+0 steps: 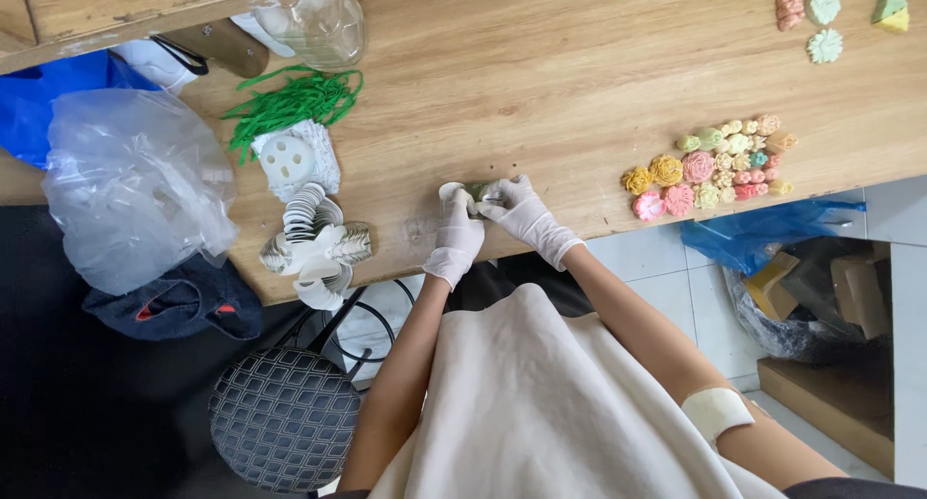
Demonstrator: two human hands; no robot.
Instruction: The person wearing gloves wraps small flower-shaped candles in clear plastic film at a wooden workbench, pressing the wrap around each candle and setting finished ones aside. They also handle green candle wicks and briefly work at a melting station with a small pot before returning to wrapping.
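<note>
Gloved left hand (pixel 457 236) and right hand (pixel 521 212), each grip holding a small green piece (pixel 476 191), near table edge (pixel 406 258)

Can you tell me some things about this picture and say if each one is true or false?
1. Both hands wear white gloves. True: the left hand and right hand are gloved.
2. The hands meet on a small white and green piece. True.
3. The green strings hang off the stool. False: they lie on the wooden table.
4. The cluster of little coloured flowers is all one colour. False: yellow, pink, green and cream.
5. The stool stands on the table. False: it stands on the floor.
</note>
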